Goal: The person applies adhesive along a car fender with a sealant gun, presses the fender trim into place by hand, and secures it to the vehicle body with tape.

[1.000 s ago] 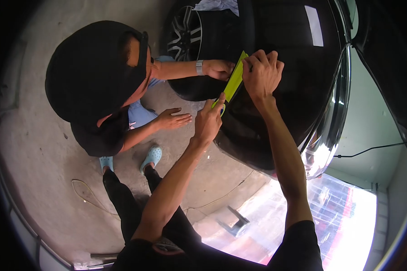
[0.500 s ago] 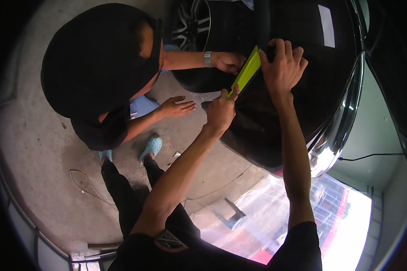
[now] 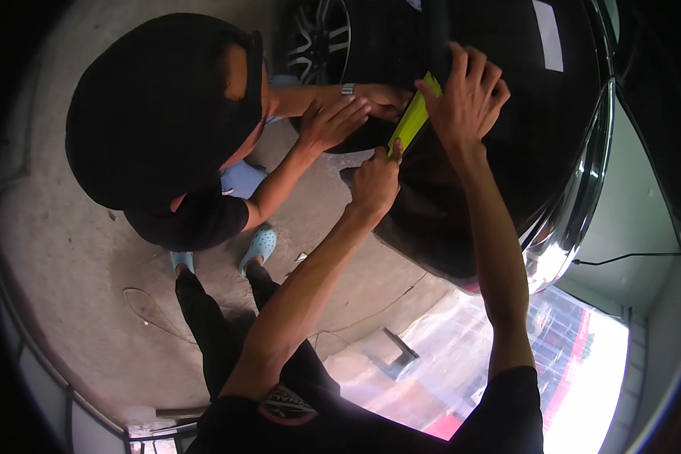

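A flat, bright yellow-green squeegee [image 3: 411, 122] lies slantwise against the dark panel of a black car [image 3: 507, 144]. My left hand [image 3: 376, 180] grips its lower end, with a finger along it. At the squeegee's upper end is my right hand [image 3: 469, 98], fingers spread over the car body and thumb reaching to the tool. Whether that thumb presses on the squeegee or the panel, I cannot tell. Just left of the squeegee, another person's hand [image 3: 386, 100] with a metal watch is at the wheel-arch edge, its fingertips partly hidden. That person's other hand [image 3: 333, 122] is raised, open, below the watch arm.
A co-worker in a black cap [image 3: 159, 113] leans in close from the left. The car's wheel [image 3: 319, 41] is at the top. A thin cord [image 3: 371, 314] lies on the concrete floor [image 3: 76, 265]. A white strip [image 3: 548, 34] is on the car body.
The co-worker's free hand has risen up and right toward their watch arm. My right hand has shifted slightly up and left, its thumb now over the squeegee's upper end. My left hand keeps its grip.
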The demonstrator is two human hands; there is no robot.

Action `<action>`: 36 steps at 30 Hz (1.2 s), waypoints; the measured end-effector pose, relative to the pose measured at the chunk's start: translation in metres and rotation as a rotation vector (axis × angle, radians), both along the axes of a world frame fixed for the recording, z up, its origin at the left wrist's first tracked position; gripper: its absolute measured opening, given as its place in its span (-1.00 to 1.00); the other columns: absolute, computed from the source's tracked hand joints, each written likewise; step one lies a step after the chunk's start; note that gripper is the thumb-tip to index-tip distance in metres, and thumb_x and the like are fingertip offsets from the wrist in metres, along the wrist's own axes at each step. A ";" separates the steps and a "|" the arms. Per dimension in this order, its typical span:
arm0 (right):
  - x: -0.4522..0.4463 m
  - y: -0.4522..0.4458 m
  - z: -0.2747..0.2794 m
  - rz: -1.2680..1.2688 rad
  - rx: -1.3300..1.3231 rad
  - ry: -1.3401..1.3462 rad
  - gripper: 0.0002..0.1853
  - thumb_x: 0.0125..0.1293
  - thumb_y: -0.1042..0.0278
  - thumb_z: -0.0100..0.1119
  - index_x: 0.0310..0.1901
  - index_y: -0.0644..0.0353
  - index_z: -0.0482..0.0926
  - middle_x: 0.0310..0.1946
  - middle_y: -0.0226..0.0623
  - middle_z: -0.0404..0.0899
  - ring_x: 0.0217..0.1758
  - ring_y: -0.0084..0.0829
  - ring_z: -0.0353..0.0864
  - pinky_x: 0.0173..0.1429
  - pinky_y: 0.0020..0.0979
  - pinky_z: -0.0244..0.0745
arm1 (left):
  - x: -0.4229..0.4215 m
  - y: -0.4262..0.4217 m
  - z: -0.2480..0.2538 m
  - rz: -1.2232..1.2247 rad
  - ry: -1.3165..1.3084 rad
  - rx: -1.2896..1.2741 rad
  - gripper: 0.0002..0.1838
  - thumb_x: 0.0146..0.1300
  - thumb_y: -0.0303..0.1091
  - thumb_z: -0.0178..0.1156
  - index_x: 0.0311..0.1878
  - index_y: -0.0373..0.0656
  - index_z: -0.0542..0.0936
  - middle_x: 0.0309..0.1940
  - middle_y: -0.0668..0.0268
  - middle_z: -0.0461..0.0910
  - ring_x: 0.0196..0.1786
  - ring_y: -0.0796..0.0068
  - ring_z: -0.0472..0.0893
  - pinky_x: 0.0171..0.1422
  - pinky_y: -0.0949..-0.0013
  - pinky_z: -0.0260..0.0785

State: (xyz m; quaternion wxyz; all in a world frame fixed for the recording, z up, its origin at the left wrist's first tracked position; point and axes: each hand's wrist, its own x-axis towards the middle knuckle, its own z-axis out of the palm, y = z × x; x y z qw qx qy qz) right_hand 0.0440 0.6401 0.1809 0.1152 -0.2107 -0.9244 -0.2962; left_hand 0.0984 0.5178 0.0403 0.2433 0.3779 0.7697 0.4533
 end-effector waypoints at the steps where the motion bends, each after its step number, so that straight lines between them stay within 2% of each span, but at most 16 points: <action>1: -0.010 0.002 0.002 -0.022 0.008 0.035 -0.19 0.00 -0.05 0.60 0.30 -0.13 0.44 0.19 -0.41 0.45 0.25 -0.25 0.37 0.26 -0.08 0.20 | -0.002 -0.001 -0.001 0.001 -0.003 0.004 -0.42 0.33 -0.49 0.20 0.44 -0.11 0.44 -0.18 0.01 0.57 -0.32 -0.02 0.72 -0.28 0.05 0.63; 4: -0.008 0.007 -0.003 -0.010 0.025 0.013 -0.21 0.03 -0.06 0.57 0.31 -0.14 0.44 0.19 -0.41 0.45 0.23 -0.25 0.38 0.25 -0.07 0.22 | -0.004 0.000 0.000 -0.005 -0.018 -0.022 -0.42 0.33 -0.49 0.22 0.44 -0.11 0.44 -0.17 0.01 0.57 -0.30 -0.03 0.72 -0.26 0.05 0.63; 8: 0.003 -0.001 -0.011 0.022 0.043 -0.047 -0.22 0.06 -0.10 0.55 0.32 -0.19 0.43 0.22 -0.42 0.43 0.28 -0.28 0.39 0.33 -0.10 0.23 | -0.007 -0.002 0.002 -0.049 -0.010 -0.072 -0.45 0.38 -0.42 0.21 0.43 -0.13 0.43 -0.15 0.06 0.58 -0.27 0.06 0.75 -0.26 0.17 0.68; 9: 0.011 -0.008 -0.013 0.015 0.051 -0.107 -0.15 0.05 -0.15 0.54 0.37 -0.20 0.37 0.29 -0.41 0.40 0.34 -0.29 0.36 0.42 -0.11 0.20 | -0.007 -0.002 0.001 -0.038 -0.030 -0.063 -0.47 0.40 -0.41 0.19 0.43 -0.12 0.44 -0.15 0.06 0.59 -0.26 0.06 0.75 -0.25 0.16 0.67; 10: 0.021 -0.013 -0.016 -0.007 0.001 -0.193 -0.05 0.04 -0.20 0.53 0.44 -0.17 0.29 0.42 -0.34 0.31 0.50 -0.21 0.25 0.55 -0.07 0.10 | -0.005 0.000 -0.001 -0.027 -0.048 -0.053 -0.49 0.42 -0.40 0.17 0.43 -0.12 0.44 -0.16 0.06 0.59 -0.26 0.06 0.75 -0.25 0.15 0.67; 13: 0.038 -0.023 -0.025 -0.026 -0.059 -0.294 0.07 0.03 -0.22 0.51 0.55 -0.15 0.16 0.57 -0.22 0.13 0.67 -0.12 0.00 0.67 -0.01 -0.08 | -0.003 -0.004 -0.002 0.009 -0.050 -0.032 -0.55 0.47 -0.37 0.11 0.40 -0.08 0.48 -0.16 0.06 0.59 -0.25 0.04 0.75 -0.23 0.14 0.67; 16: 0.046 -0.031 -0.032 -0.052 -0.105 -0.340 0.14 0.02 -0.19 0.53 0.60 -0.16 0.09 0.64 -0.18 -0.02 0.72 -0.11 -0.12 0.70 0.03 -0.17 | -0.001 -0.008 -0.006 0.093 -0.074 0.024 -0.68 0.52 -0.33 0.06 0.26 -0.06 0.59 -0.25 0.00 0.61 -0.29 -0.07 0.72 -0.24 -0.01 0.61; 19: 0.053 -0.034 -0.038 -0.038 -0.129 -0.364 0.20 -0.03 -0.14 0.58 0.62 -0.20 0.04 0.68 -0.18 -0.14 0.73 -0.11 -0.15 0.72 0.06 -0.22 | 0.001 -0.005 -0.008 0.111 -0.136 0.046 -0.71 0.50 -0.31 0.09 0.17 -0.11 0.65 -0.27 0.00 0.61 -0.26 -0.06 0.72 -0.23 -0.01 0.60; 22: 0.051 -0.036 -0.037 -0.075 -0.105 -0.382 0.18 0.01 -0.21 0.51 0.62 -0.15 0.03 0.67 -0.13 -0.10 0.73 -0.07 -0.15 0.71 0.03 -0.21 | -0.005 -0.004 -0.010 0.150 -0.207 0.096 -0.75 0.45 -0.25 0.16 0.01 -0.13 0.72 -0.29 0.00 0.64 -0.23 -0.09 0.71 -0.29 0.02 0.56; 25: 0.053 -0.037 -0.037 -0.044 -0.126 -0.397 0.20 0.00 -0.19 0.52 0.63 -0.15 0.03 0.68 -0.13 -0.12 0.73 -0.06 -0.15 0.71 0.04 -0.21 | -0.015 0.006 -0.011 0.279 -0.504 0.024 -0.78 0.36 -0.26 0.21 -0.21 -0.17 0.77 -0.32 -0.05 0.71 -0.14 -0.01 0.75 -0.13 0.01 0.57; 28: 0.056 -0.038 -0.039 -0.029 -0.163 -0.417 0.23 -0.02 -0.15 0.56 0.64 -0.19 -0.01 0.68 -0.10 -0.18 0.73 -0.04 -0.17 0.69 0.09 -0.14 | -0.019 0.015 -0.017 0.309 -0.982 0.022 -0.78 0.28 -0.22 0.26 -0.27 -0.14 0.77 -0.44 0.06 0.71 -0.25 0.17 0.77 -0.33 0.09 0.52; 29: 0.059 -0.038 -0.041 -0.013 -0.144 -0.423 0.21 -0.01 -0.17 0.55 0.63 -0.18 0.01 0.68 -0.12 -0.17 0.73 -0.05 -0.17 0.70 0.08 -0.18 | -0.022 0.011 -0.014 0.281 -1.220 -0.015 -0.79 0.24 -0.20 0.30 -0.29 -0.14 0.77 -0.50 0.25 0.67 -0.38 0.42 0.72 -0.54 0.20 0.38; 32: 0.058 -0.038 -0.042 -0.043 -0.117 -0.448 0.21 -0.02 -0.20 0.54 0.63 -0.18 0.03 0.68 -0.13 -0.16 0.73 -0.06 -0.16 0.71 0.06 -0.24 | -0.025 0.014 -0.013 0.325 -1.420 0.028 -0.79 0.26 -0.17 0.32 -0.33 -0.10 0.73 -0.43 0.29 0.74 -0.71 0.63 0.35 -0.67 0.44 0.03; 33: 0.059 -0.037 -0.044 -0.034 -0.080 -0.459 0.20 -0.03 -0.22 0.53 0.62 -0.18 0.05 0.68 -0.14 -0.14 0.73 -0.07 -0.15 0.71 0.06 -0.28 | -0.024 0.017 -0.013 0.322 -1.429 0.015 -0.82 0.25 -0.19 0.31 -0.32 -0.08 0.72 -0.43 0.25 0.74 -0.72 0.66 0.28 -0.67 0.47 -0.04; 36: 0.064 -0.032 -0.049 0.039 -0.127 -0.418 0.12 0.06 -0.05 0.47 0.63 -0.16 0.02 0.68 -0.12 -0.13 0.73 -0.06 -0.12 0.71 0.06 -0.25 | -0.012 0.032 -0.031 0.385 -1.544 0.111 -0.85 0.26 -0.17 0.31 -0.29 -0.01 0.71 -0.39 0.23 0.75 -0.73 0.66 0.26 -0.66 0.48 -0.05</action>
